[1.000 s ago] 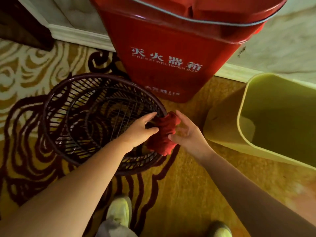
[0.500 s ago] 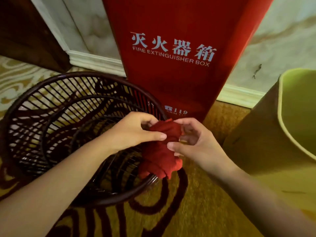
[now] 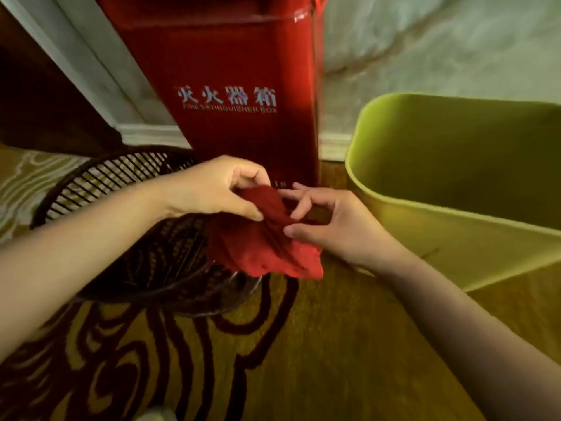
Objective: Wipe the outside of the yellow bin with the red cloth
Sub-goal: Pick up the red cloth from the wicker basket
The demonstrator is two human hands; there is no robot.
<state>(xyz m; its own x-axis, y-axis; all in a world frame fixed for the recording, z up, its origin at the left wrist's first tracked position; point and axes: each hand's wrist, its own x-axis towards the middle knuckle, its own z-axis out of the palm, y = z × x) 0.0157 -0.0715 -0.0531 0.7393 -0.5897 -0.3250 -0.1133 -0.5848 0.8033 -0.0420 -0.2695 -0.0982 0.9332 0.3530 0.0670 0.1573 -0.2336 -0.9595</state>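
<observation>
The red cloth (image 3: 267,247) hangs between both hands in the middle of the head view, above the floor. My left hand (image 3: 212,192) pinches its upper left edge. My right hand (image 3: 334,229) pinches its right side with thumb and fingers. The yellow bin (image 3: 425,226) stands on the carpet to the right, its open top towards me, its near outer wall just beyond my right hand. The cloth is apart from the bin.
A dark wire basket (image 3: 136,189) stands at the left under my left forearm. A red fire extinguisher box (image 3: 243,71) stands against the wall behind the hands. Patterned carpet (image 3: 212,354) covers the floor. A shoe tip (image 3: 158,416) shows at the bottom edge.
The cloth was bunched at the basket's rim; it is now lifted and spread wider between the hands. The view has shifted right, showing more of the yellow bin.
</observation>
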